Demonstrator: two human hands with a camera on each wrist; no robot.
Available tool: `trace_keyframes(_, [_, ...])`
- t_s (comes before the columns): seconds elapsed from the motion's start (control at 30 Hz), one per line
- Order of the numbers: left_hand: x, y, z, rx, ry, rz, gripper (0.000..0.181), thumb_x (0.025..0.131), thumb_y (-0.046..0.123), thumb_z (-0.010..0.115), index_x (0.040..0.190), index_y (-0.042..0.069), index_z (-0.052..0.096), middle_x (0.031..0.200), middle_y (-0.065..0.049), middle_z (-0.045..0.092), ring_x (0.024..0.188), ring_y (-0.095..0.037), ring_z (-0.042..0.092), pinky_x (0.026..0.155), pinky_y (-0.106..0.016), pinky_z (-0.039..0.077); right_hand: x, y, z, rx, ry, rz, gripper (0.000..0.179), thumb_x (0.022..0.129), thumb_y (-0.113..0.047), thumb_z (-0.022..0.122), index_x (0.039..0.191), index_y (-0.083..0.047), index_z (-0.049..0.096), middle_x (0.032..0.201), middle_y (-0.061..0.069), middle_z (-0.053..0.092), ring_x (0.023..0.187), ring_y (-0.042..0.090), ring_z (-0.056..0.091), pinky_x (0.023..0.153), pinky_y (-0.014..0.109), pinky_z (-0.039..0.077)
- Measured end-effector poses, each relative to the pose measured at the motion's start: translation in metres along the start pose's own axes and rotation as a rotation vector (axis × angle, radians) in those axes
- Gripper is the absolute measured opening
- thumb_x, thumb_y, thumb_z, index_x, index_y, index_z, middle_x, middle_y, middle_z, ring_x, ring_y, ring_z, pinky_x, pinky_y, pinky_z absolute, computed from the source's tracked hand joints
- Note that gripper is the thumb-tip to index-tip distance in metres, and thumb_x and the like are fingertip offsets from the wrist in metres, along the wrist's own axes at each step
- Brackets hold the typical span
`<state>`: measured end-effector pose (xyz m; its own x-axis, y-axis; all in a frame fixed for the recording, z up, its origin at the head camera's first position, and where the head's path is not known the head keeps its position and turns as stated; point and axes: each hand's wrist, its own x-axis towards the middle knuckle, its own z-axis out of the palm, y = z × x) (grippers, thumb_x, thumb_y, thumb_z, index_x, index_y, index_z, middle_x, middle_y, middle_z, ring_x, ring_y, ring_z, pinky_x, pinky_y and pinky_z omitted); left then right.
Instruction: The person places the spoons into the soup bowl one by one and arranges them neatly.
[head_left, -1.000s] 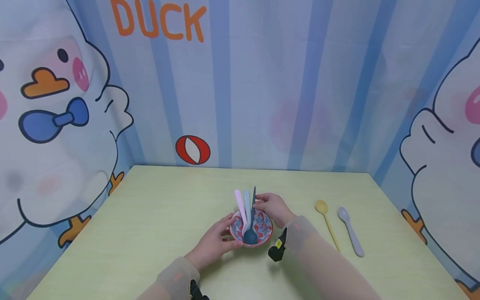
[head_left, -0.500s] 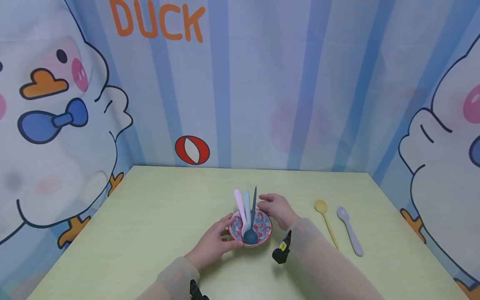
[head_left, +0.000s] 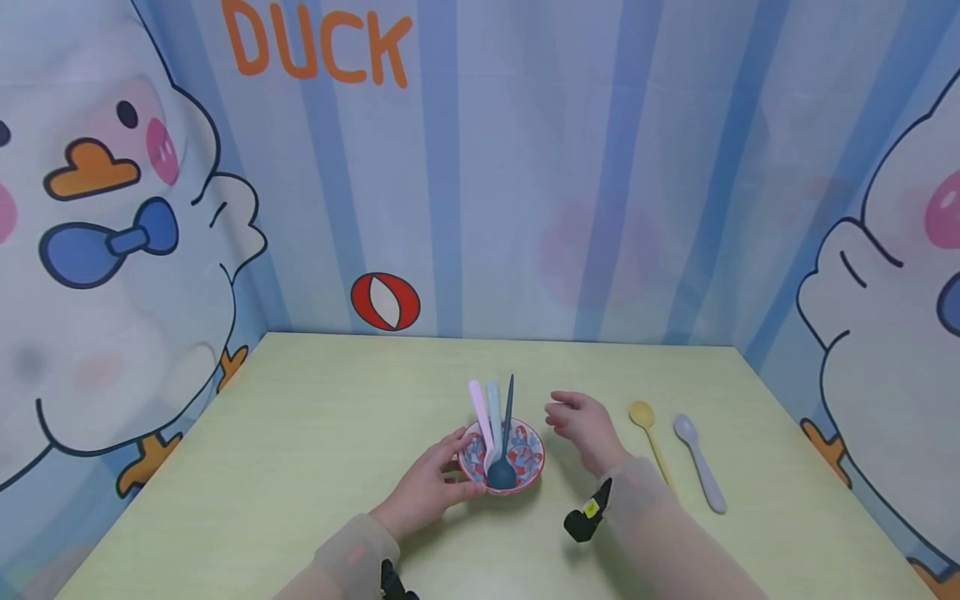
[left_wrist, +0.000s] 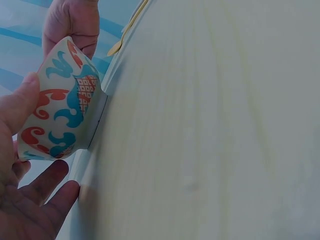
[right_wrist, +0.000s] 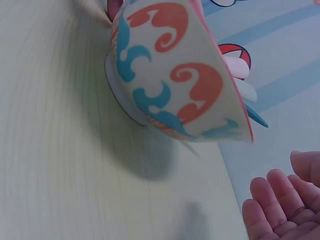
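A bowl (head_left: pixel 532 460) with a red rim and a red-and-blue pattern stands on the table. My left hand (head_left: pixel 422 486) holds it at its left side, the thumb and fingers at the wall in the left wrist view. Three spoons lean in the bowl: a pink spoon (head_left: pixel 478 404), a pale blue spoon (head_left: pixel 493 404) and a dark teal spoon (head_left: pixel 501 475) whose round head faces up at the near side. To the right of the bowl, apart from it, my right hand (head_left: pixel 588 427) hovers with relaxed fingers and nothing in them.
Right of my right hand lie a yellow spoon (head_left: pixel 643 414), its handle partly covered by the sleeve, and a lilac spoon (head_left: pixel 702 467). A duck-print curtain (head_left: pixel 510 167) rises behind the pale table (head_left: pixel 337 400).
My right hand has let go of the dark teal spoon's handle and moved right, away from the bowl. The left hand and the bowl stay where they were.
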<state>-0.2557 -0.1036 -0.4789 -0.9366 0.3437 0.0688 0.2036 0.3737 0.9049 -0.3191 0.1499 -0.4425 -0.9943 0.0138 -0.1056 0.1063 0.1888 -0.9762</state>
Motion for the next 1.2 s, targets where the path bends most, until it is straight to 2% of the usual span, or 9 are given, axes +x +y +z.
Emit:
trace_keyframes(0.33, [0.000,-0.002,0.000,-0.020,-0.001,0.023,0.079,0.081,0.029,0.078,0.147,0.012,0.040,0.157,-0.008,0.025,0.120,-0.031,0.053,0.096,-0.039,0.049,-0.008,0.010,-0.026,0.027,0.083,-0.007,0.046,0.098,-0.017,0.055,0.139,0.002,0.046,0.129,0.022,0.054,0.113,0.030,0.056,0.100,0.043,0.045])
trace_keyframes(0.6, [0.001,-0.003,-0.001,-0.030,0.002,0.031,0.078,0.080,0.030,0.079,0.147,0.012,0.041,0.157,-0.008,0.024,0.120,-0.031,0.053,0.096,-0.039,0.049,-0.016,0.017,-0.045,0.072,0.107,-0.019,0.048,0.099,-0.016,0.053,0.141,0.005,0.041,0.134,0.025,0.051,0.116,0.033,0.054,0.102,0.041,0.044])
trace_keyframes(0.73, [0.001,-0.004,0.000,-0.028,0.001,0.034,0.079,0.080,0.030,0.079,0.147,0.011,0.041,0.157,-0.009,0.024,0.120,-0.031,0.053,0.096,-0.038,0.049,-0.021,0.020,-0.053,0.055,0.132,-0.020,0.048,0.099,-0.016,0.053,0.141,0.005,0.042,0.135,0.024,0.050,0.115,0.030,0.055,0.099,0.036,0.046])
trace_keyframes(0.9, [0.001,-0.004,0.000,-0.024,0.000,0.034,0.079,0.080,0.030,0.079,0.147,0.010,0.041,0.157,-0.009,0.024,0.120,-0.031,0.053,0.096,-0.037,0.049,-0.028,0.023,-0.064,0.014,0.191,-0.020,0.047,0.099,-0.019,0.053,0.140,0.003,0.044,0.133,0.022,0.053,0.101,0.014,0.058,0.089,0.024,0.048])
trace_keyframes(1.0, [0.001,-0.004,0.000,-0.024,0.001,0.035,0.079,0.080,0.030,0.079,0.147,0.009,0.041,0.157,-0.009,0.025,0.120,-0.031,0.053,0.096,-0.037,0.049,-0.034,0.026,-0.071,-0.026,0.232,-0.030,0.047,0.099,-0.020,0.053,0.139,0.003,0.045,0.129,0.022,0.055,0.094,0.009,0.057,0.086,0.023,0.046])
trace_keyframes(1.1, [0.001,-0.003,-0.001,-0.023,0.000,0.035,0.079,0.081,0.030,0.078,0.147,0.009,0.040,0.157,-0.009,0.024,0.120,-0.031,0.053,0.096,-0.037,0.049,-0.039,0.029,-0.078,-0.063,0.267,-0.030,0.047,0.100,-0.022,0.052,0.138,0.004,0.045,0.128,0.022,0.055,0.096,0.011,0.055,0.086,0.024,0.044])
trace_keyframes(1.2, [0.000,-0.002,-0.001,-0.025,0.001,0.034,0.079,0.081,0.029,0.078,0.147,0.010,0.040,0.157,-0.008,0.025,0.120,-0.030,0.053,0.096,-0.037,0.049,-0.043,0.032,-0.084,-0.099,0.301,-0.023,0.049,0.099,-0.026,0.051,0.139,0.003,0.045,0.129,0.022,0.054,0.105,0.020,0.054,0.084,0.023,0.044])
